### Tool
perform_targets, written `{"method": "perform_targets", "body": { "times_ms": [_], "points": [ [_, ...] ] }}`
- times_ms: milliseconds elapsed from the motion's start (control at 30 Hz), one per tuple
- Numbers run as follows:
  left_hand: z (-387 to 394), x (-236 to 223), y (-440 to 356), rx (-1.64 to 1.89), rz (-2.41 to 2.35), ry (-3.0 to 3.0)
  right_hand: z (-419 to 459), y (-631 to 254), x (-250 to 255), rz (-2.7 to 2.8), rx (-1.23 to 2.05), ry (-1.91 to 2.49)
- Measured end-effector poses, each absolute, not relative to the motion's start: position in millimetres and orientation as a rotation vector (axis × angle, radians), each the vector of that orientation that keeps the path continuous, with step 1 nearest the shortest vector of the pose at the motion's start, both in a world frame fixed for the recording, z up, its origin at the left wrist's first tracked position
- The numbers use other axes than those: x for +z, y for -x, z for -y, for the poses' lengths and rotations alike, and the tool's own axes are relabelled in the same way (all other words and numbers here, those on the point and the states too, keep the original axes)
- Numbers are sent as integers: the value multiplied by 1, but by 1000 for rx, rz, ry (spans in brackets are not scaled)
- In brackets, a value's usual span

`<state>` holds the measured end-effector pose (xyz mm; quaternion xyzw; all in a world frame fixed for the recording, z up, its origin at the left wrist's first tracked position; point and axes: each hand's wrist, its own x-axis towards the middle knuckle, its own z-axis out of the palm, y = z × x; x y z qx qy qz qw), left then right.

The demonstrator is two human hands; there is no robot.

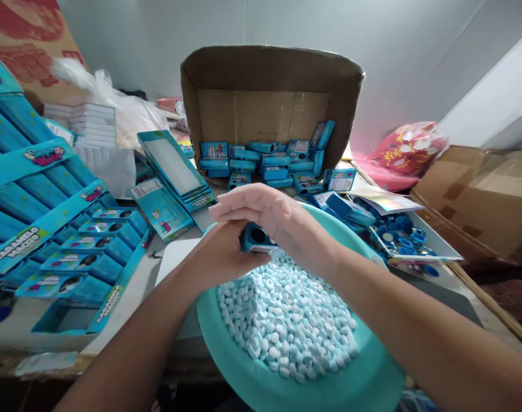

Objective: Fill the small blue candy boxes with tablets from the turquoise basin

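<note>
My left hand (226,252) is wrapped round a small blue candy box (257,234) with a dark round hole in its end. It is held above a turquoise basin (244,372) heaped with pale blue and white candies (287,320). Arched close over the box, my right hand (282,220) has its fingers stretched out together and their tips over the left hand. Whether the right palm touches the box, or holds a few candies, is hidden.
Behind the basin, a cardboard carton (265,109) on its side holds several blue boxes. Display trays (110,303) of boxes stand at left, beside empty blue trays (175,166). At right lies a white tray (437,246) with blue caps, near a brown carton (479,200).
</note>
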<state>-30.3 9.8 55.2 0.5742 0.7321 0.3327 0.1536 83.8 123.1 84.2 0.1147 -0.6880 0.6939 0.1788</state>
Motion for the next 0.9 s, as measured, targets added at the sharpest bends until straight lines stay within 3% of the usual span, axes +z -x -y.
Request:
{"method": "perform_targets", "body": {
  "times_ms": [267,467,700,900],
  "points": [
    [-6,56,31,812,-1868,-1763,-111,-82,78,1789,1903,-341],
    [-6,58,29,878,-1963,-1684,-105,-86,85,1792,1911,-307],
    [-21,46,39,1735,-1784,-1129,-115,-90,90,1692,1571,42],
    [-27,41,45,2124,-1648,-795,-123,-85,72,2711,1420,-18]
  ]
}}
